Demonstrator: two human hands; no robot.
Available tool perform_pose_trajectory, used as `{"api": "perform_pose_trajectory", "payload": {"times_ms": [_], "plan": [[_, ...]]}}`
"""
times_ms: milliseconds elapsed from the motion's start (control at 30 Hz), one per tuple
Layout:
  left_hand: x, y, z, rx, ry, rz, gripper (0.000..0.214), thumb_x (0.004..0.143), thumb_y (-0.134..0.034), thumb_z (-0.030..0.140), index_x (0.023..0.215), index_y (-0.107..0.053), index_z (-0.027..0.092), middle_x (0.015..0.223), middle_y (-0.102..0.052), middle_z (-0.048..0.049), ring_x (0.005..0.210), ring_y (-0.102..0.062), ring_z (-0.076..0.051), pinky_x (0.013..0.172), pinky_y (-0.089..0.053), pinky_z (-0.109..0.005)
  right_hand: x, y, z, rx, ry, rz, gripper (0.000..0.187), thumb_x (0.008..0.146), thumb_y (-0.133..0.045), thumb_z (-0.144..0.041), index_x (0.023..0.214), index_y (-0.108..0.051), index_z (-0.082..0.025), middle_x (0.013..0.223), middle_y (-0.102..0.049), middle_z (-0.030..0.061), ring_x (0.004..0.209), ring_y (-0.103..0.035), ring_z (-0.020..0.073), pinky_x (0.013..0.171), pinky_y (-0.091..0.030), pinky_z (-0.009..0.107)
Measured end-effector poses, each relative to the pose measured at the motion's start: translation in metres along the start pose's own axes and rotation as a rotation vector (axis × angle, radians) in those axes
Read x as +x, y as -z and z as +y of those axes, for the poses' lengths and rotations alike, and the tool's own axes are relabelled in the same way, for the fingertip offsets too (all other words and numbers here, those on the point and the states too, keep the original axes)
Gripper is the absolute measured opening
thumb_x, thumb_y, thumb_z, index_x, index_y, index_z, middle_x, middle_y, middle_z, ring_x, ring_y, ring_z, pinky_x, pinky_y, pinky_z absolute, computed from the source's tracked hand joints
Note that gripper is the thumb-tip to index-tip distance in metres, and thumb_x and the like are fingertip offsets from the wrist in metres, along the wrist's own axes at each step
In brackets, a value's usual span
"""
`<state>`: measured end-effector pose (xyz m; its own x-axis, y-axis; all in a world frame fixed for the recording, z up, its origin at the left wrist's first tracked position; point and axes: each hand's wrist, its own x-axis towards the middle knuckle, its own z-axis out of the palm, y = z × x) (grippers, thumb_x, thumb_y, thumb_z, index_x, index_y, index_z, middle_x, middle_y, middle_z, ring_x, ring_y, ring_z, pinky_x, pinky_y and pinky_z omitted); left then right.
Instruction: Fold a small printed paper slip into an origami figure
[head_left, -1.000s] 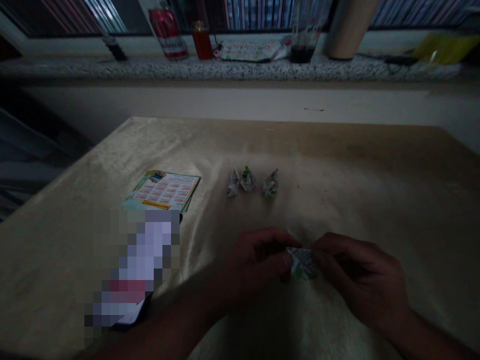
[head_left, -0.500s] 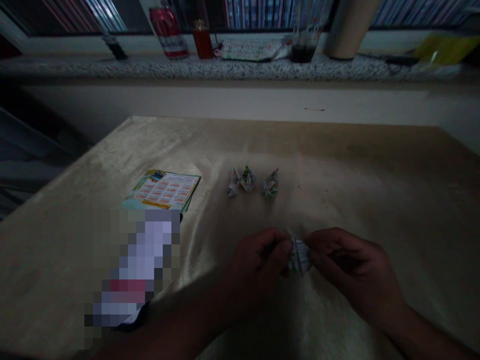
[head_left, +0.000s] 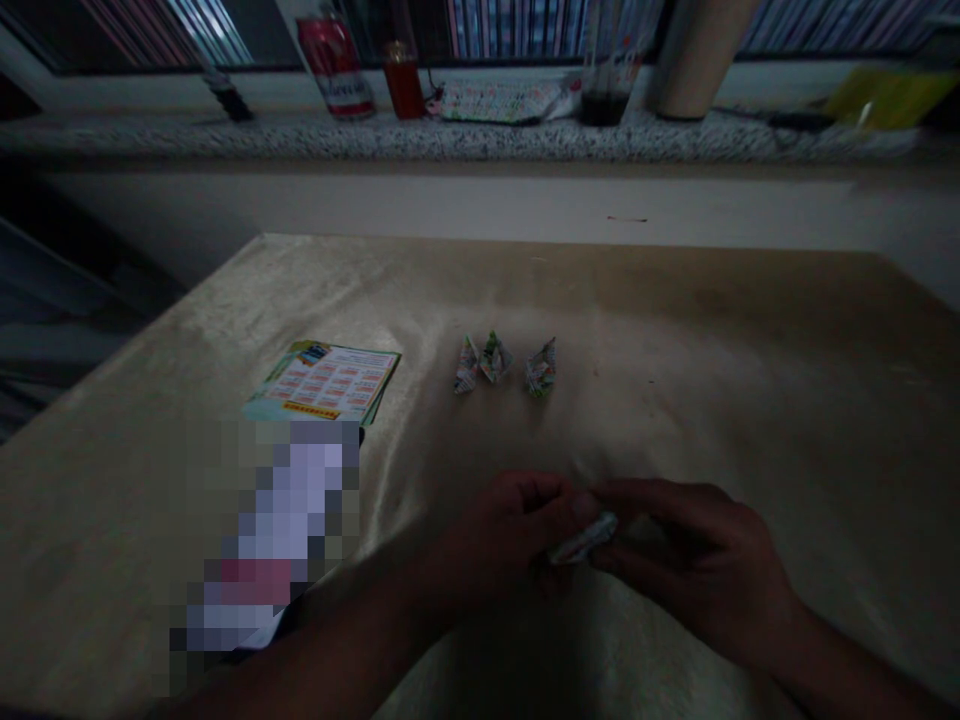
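Observation:
A small piece of folded printed paper (head_left: 583,541) is between my two hands, edge toward me, above the near part of the table. My left hand (head_left: 529,525) pinches it with the thumb on top. At its right end, the thumb and fingers of my right hand (head_left: 705,555) close around it; some fingertips are hidden behind the paper. Farther off stand three little folded paper boats: a left one (head_left: 466,366), a middle one (head_left: 495,358) close beside it, and a right one (head_left: 541,369) a little apart.
Printed sheets (head_left: 330,380) lie left on the cloth-covered table (head_left: 712,330). Nearer me is a blurred-out phone-like object (head_left: 281,530), by my left forearm. Behind the table, a stone windowsill (head_left: 450,143) holds a red can (head_left: 335,65), a red bottle (head_left: 405,82) and other items.
The folded paper has turned from showing its broad face to lying narrow and slanted. My right hand has shifted slightly left and down, closer to my left hand. The boats have not moved.

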<state>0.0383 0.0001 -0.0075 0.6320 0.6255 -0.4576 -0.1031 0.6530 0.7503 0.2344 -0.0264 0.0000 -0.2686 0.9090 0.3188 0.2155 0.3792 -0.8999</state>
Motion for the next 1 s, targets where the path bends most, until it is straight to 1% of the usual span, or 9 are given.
{"api": "perform_pose_trajectory", "payload": {"times_ms": [200,400,500,633,733,800,867,933,1000], "plan": [[-0.002,-0.004,0.004,-0.093,0.005,-0.044,0.042,0.078,-0.082,0.051,0.087,-0.057,0.018,0.065,-0.053,0.0068,0.048,-0.045,-0.005,0.048,-0.038,-0.018,0.002,0.001,-0.001,-0.12,0.091,0.055,0.019,0.082,-0.083,-0.019,0.1,-0.078,-0.024,0.076,-0.077,0.0016,0.064,-0.072,0.0148,0.054,-0.057,0.022],[-0.001,-0.004,0.006,-0.204,-0.082,-0.052,0.045,0.078,-0.083,0.047,0.098,-0.053,0.02,0.068,-0.059,0.0047,0.048,-0.046,-0.005,0.045,-0.041,-0.016,0.002,0.002,-0.002,-0.115,0.118,0.053,0.026,0.081,-0.085,-0.025,0.105,-0.076,-0.024,0.081,-0.08,0.0014,0.066,-0.075,0.0149,0.059,-0.061,0.021],[0.001,-0.004,0.003,-0.192,-0.102,-0.068,0.045,0.08,-0.08,0.05,0.1,-0.051,0.022,0.065,-0.061,0.005,0.042,-0.044,-0.005,0.041,-0.038,-0.015,0.004,0.001,-0.001,-0.137,0.159,0.025,0.021,0.084,-0.082,-0.028,0.103,-0.074,-0.023,0.08,-0.079,0.0019,0.067,-0.075,0.0146,0.059,-0.06,0.02],[0.001,-0.003,0.004,-0.044,-0.133,-0.004,0.038,0.084,-0.076,0.051,0.086,-0.059,0.017,0.062,-0.055,0.0059,0.041,-0.041,-0.004,0.042,-0.036,-0.016,0.003,0.002,0.003,-0.21,0.211,0.025,0.011,0.089,-0.077,-0.025,0.096,-0.074,-0.018,0.079,-0.076,0.0038,0.067,-0.074,0.0137,0.058,-0.059,0.019],[-0.004,-0.002,0.012,0.15,-0.253,0.05,0.037,0.089,-0.07,0.048,0.078,-0.066,0.013,0.063,-0.055,0.0034,0.052,-0.047,-0.006,0.05,-0.039,-0.017,0.001,0.003,0.003,-0.23,0.215,0.063,0.011,0.088,-0.078,-0.024,0.095,-0.074,-0.017,0.087,-0.076,0.0057,0.075,-0.075,0.0146,0.065,-0.061,0.019],[-0.009,-0.002,0.017,0.265,-0.352,0.034,0.029,0.089,-0.071,0.041,0.089,-0.074,0.013,0.074,-0.063,-0.0008,0.066,-0.057,-0.01,0.061,-0.046,-0.02,0.001,0.003,0.001,-0.237,0.202,0.105,0.011,0.087,-0.079,-0.026,0.094,-0.075,-0.019,0.089,-0.077,0.0049,0.076,-0.075,0.0137,0.066,-0.061,0.017],[-0.013,-0.002,0.021,0.402,-0.454,0.014,0.029,0.081,-0.08,0.031,0.104,-0.077,0.014,0.092,-0.07,-0.005,0.078,-0.063,-0.014,0.072,-0.05,-0.024,0.002,0.004,-0.001,-0.235,0.163,0.158,0.011,0.086,-0.081,-0.028,0.092,-0.074,-0.021,0.086,-0.077,0.0022,0.074,-0.075,0.0123,0.066,-0.06,0.015],[-0.015,-0.002,0.021,0.539,-0.54,0.008,0.034,0.081,-0.081,0.024,0.113,-0.076,0.014,0.097,-0.072,-0.0067,0.079,-0.066,-0.015,0.077,-0.051,-0.026,0.002,0.004,-0.002,-0.218,0.106,0.192,0.011,0.084,-0.082,-0.029,0.09,-0.074,-0.023,0.081,-0.078,-0.0006,0.071,-0.074,0.0118,0.064,-0.059,0.015],[-0.015,-0.002,0.02,0.639,-0.61,0.011,0.025,0.088,-0.074,0.021,0.111,-0.076,0.011,0.093,-0.074,-0.0075,0.079,-0.066,-0.015,0.077,-0.051,-0.025,0.001,0.004,-0.001,-0.183,0.051,0.194,0.011,0.084,-0.082,-0.03,0.089,-0.073,-0.024,0.078,-0.077,-0.0017,0.068,-0.073,0.0122,0.062,-0.059,0.017]]}}
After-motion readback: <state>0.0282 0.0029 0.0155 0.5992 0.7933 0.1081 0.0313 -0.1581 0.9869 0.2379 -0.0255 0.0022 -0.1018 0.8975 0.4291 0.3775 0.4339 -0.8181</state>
